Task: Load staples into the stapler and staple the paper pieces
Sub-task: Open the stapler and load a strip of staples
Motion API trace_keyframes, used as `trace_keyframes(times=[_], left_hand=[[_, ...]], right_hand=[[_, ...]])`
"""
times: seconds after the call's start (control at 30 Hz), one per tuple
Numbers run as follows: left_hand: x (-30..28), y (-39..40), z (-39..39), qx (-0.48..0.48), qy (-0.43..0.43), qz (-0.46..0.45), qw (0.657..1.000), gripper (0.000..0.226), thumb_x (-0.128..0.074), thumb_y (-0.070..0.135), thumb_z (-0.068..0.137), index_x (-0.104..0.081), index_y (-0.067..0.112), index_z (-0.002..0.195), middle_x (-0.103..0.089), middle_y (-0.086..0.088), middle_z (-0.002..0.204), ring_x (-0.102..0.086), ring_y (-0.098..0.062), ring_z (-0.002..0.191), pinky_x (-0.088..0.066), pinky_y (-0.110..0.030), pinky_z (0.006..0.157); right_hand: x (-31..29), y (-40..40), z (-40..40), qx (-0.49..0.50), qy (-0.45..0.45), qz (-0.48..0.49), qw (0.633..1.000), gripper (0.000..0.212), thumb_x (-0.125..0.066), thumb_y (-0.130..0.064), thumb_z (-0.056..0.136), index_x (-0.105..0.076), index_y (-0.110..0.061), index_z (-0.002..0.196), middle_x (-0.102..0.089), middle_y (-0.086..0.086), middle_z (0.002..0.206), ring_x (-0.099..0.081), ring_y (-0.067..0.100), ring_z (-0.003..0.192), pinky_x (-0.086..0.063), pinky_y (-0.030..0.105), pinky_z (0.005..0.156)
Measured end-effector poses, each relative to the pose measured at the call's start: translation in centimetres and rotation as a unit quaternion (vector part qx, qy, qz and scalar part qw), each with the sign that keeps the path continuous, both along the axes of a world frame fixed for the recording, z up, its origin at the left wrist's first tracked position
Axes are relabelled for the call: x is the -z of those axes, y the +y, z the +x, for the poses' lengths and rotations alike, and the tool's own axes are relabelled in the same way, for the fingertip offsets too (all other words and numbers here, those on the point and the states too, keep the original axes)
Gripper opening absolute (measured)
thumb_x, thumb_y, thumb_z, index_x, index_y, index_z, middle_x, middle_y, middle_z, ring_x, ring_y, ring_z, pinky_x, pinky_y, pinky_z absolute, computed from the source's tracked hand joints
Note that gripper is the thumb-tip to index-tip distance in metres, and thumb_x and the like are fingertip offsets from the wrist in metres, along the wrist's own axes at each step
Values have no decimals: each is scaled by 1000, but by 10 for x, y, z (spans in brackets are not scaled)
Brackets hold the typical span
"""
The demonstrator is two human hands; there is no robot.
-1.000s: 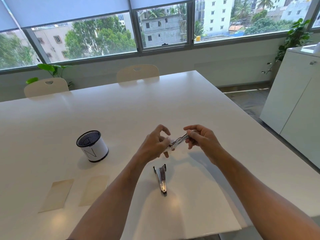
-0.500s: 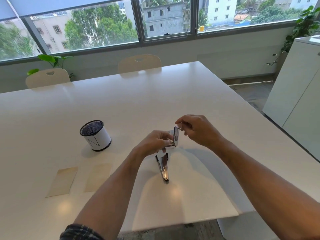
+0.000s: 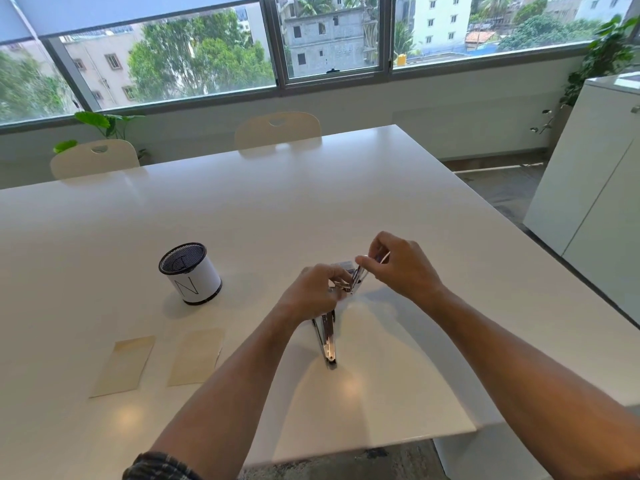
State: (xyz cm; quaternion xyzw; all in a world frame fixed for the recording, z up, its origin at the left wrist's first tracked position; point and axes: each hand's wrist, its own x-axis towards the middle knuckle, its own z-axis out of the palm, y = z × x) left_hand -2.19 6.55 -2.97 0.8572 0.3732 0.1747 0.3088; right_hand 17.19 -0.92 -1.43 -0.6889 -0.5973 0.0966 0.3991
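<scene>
A chrome stapler lies on the white table, its nose toward me. Just behind its rear end, a small metal stapler part is held steeply tilted. My left hand grips the lower end of this part, right at the back of the stapler. My right hand pinches its upper end with thumb and fingertips. Whether staples are in the part I cannot tell. Two tan paper pieces lie flat side by side at the front left, apart from both hands.
A black mesh cup with a white wrap stands left of my hands. Two cream chairs stand at the table's far edge. A white cabinet is at the right. The table's front edge runs close below the stapler.
Both hands have come down and toward me with the metal part, from above the table to the stapler's rear end. The part has turned from nearly level to steeply tilted.
</scene>
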Motion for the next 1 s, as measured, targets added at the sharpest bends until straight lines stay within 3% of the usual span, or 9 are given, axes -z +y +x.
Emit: trace_keyframes(times=[0.1,0.17,0.27,0.43,0.53,0.67,0.87,0.93,1.0], left_hand=[[-1,-3,1,8,-13,90,996,33,-70,-1,87,-73,18,113,-66,3,105,-66,-9,98,-55,-24,88],[-1,-2,-2,6,-10,121,993,35,-71,-1,87,-70,21,114,-61,3,105,-64,-12,96,-56,-27,86],[-1,2,-8,-3,-8,120,993,39,-73,1,87,-66,20,120,-61,-1,106,-61,-14,91,-54,-27,81],[-2,7,-14,-10,-5,65,998,34,-65,3,92,-69,23,119,-74,8,94,-62,7,72,-47,-21,70],[-4,6,-17,5,14,81,997,37,-67,2,91,-73,28,118,-76,10,95,-65,2,76,-52,-27,74],[-4,3,-17,48,59,219,973,40,-69,1,89,-73,24,122,-75,1,105,-70,-26,89,-53,-35,77],[-6,-2,-17,58,92,427,898,52,-66,-6,85,-68,21,129,-72,-1,96,-65,-26,78,-48,-36,73],[-6,-2,-15,64,97,431,895,52,-67,-5,86,-68,21,130,-72,-1,93,-65,-27,75,-49,-36,71],[-8,-1,-13,63,85,360,927,44,-63,5,94,-64,24,134,-73,0,100,-68,-29,83,-49,-35,73]], right_hand=[[0,1,7,-3,111,-7,994,16,-77,-15,85,-62,-20,89,-71,5,72,-73,13,59,-64,35,64],[1,0,13,-30,175,-13,984,19,-76,-9,86,-64,-20,96,-73,13,81,-76,16,63,-65,33,66],[7,-1,21,-93,181,-27,979,24,-75,-5,89,-69,-23,104,-75,4,90,-76,18,75,-65,34,76],[16,-6,31,-121,188,-64,973,31,-81,2,84,-79,-27,97,-79,1,93,-74,22,87,-60,35,86],[17,-8,32,-134,147,-81,977,32,-84,3,79,-81,-27,92,-77,-1,93,-73,23,88,-61,36,85],[18,-10,27,-131,61,-75,987,39,-85,7,72,-79,-29,84,-72,1,93,-69,20,83,-57,27,73],[18,-10,25,-137,-50,10,989,25,-85,6,75,-78,-11,93,-66,-1,95,-64,11,79,-46,9,71],[14,-11,26,-139,-77,30,987,23,-86,3,77,-78,-11,93,-66,-1,94,-63,13,75,-45,11,70],[9,-11,24,-131,-77,75,986,18,-86,0,78,-79,-10,92,-69,0,92,-62,13,73,-45,13,69]])
